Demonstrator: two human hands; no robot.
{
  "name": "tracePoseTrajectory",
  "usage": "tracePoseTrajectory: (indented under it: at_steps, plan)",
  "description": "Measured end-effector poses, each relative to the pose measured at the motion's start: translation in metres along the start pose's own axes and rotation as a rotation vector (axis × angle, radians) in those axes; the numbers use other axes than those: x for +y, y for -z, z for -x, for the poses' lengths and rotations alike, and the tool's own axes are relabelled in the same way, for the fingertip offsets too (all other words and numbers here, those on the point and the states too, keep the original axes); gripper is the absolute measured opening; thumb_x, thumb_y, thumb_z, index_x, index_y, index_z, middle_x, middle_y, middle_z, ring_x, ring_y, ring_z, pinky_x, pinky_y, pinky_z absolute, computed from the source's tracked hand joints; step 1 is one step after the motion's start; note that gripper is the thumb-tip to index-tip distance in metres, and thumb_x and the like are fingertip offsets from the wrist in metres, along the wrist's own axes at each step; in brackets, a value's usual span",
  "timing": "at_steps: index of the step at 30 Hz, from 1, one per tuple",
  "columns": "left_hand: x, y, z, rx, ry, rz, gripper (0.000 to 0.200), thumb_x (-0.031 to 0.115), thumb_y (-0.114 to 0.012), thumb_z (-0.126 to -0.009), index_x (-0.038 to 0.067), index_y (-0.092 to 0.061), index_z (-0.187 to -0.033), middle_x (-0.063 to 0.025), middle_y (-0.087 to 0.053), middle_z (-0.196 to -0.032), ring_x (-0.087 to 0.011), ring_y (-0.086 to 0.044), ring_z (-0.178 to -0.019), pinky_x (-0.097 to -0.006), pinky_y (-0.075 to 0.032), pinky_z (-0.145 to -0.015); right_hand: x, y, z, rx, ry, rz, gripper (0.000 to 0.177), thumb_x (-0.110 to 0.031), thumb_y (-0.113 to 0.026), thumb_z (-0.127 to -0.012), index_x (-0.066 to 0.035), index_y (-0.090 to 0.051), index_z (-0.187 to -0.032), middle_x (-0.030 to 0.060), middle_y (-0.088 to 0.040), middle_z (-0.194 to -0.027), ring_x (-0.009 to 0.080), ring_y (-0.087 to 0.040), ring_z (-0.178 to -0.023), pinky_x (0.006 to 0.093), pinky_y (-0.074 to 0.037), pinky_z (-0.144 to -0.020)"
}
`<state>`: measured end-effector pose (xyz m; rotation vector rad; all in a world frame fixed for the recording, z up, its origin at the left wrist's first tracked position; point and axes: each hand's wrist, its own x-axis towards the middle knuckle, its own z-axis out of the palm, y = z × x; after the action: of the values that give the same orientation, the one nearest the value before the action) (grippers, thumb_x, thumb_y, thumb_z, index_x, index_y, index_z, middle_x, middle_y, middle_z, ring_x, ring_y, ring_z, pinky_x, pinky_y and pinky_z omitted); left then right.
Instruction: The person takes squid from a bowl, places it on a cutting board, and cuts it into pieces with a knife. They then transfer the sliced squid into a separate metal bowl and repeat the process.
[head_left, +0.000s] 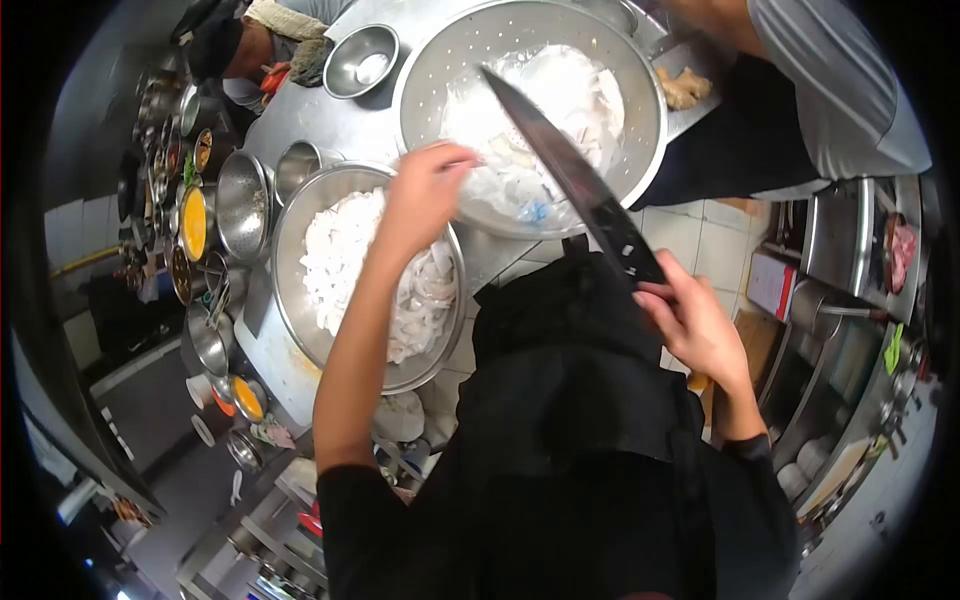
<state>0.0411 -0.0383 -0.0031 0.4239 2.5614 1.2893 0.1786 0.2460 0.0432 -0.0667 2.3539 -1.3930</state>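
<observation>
A large knife is gripped by my right hand, its blade slanting up and left over a perforated metal colander. White pieces in clear plastic lie in the colander. My left hand is between the colander and a metal bowl, its fingers drawn together near the colander's left rim. Whether those fingers pinch anything is too blurred to tell. White sliced pieces fill much of the bowl, partly hidden under my left forearm.
A small metal bowl stands at the back left, with a co-worker beyond it. Another person's grey sleeve is at the upper right, near ginger. Bowls with orange contents line the left side.
</observation>
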Motion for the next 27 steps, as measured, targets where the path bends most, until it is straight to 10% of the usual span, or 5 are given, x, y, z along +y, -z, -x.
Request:
tracePoseTrajectory:
  at_steps: [9,15,17,20,27]
  plan:
    - [-0.063,-0.148,-0.166,0.013,-0.018,-0.527,0.033,0.02,-0.066,-0.072,0.001,-0.067,-0.1,-0.0215,-0.063,-0.104,-0.0348,-0.058,-0.101,-0.041,-0.045,-0.088,0.054,0.058,0.034,0.017,-0.237,-0.025,0.027,-0.005,-0.057,-0.088,0.0,-0.044,-0.112,0.0229,-0.066,-0.087,0.0405,-0.064,-0.079,0.0407,-0.049,-0.066]
    - [-0.074,-0.157,-0.163,-0.049,0.263,0.163,0.035,0.035,-0.06,-0.073,0.003,-0.071,-0.08,-0.0226,-0.064,-0.1,-0.0348,-0.063,-0.09,-0.0407,-0.049,-0.081,0.079,0.058,0.037,0.004,-0.207,-0.077,0.028,-0.004,-0.056,-0.088,0.001,-0.043,-0.113,0.0234,-0.065,-0.08,0.037,-0.064,-0.069,0.0386,-0.05,-0.062]
    - [-0.088,-0.171,-0.172,0.039,0.102,-0.547,0.035,0.033,-0.062,-0.072,0.002,-0.071,-0.085,-0.0212,-0.066,-0.096,-0.0338,-0.064,-0.088,-0.0373,-0.05,-0.078,0.077,0.063,0.029,-0.025,-0.242,-0.067,0.028,-0.004,-0.056,-0.089,0.001,-0.043,-0.114,0.0223,-0.066,-0.081,0.0325,-0.064,-0.065,0.0375,-0.05,-0.062]
    - [-0.074,-0.138,-0.15,0.143,0.269,-0.184,0.033,0.02,-0.065,-0.069,-0.001,-0.068,-0.094,-0.0212,-0.066,-0.096,-0.0321,-0.064,-0.092,-0.0361,-0.05,-0.08,0.075,0.068,0.022,-0.003,-0.134,-0.069,0.047,-0.002,-0.056,-0.091,0.005,-0.036,-0.133,0.0074,-0.057,-0.064,0.0082,-0.051,-0.051,0.0227,-0.042,-0.044]
    - [-0.06,-0.063,-0.08,0.289,0.386,0.16,0.038,0.01,-0.065,-0.069,0.0,-0.06,-0.105,-0.018,-0.063,-0.1,-0.0249,-0.062,-0.084,-0.0333,-0.049,-0.074,0.08,0.061,-0.01,-0.002,-0.16,-0.07,0.044,-0.002,-0.053,-0.092,0.0,-0.038,-0.133,0.0035,-0.057,-0.072,0.0062,-0.052,-0.056,0.0197,-0.04,-0.043]
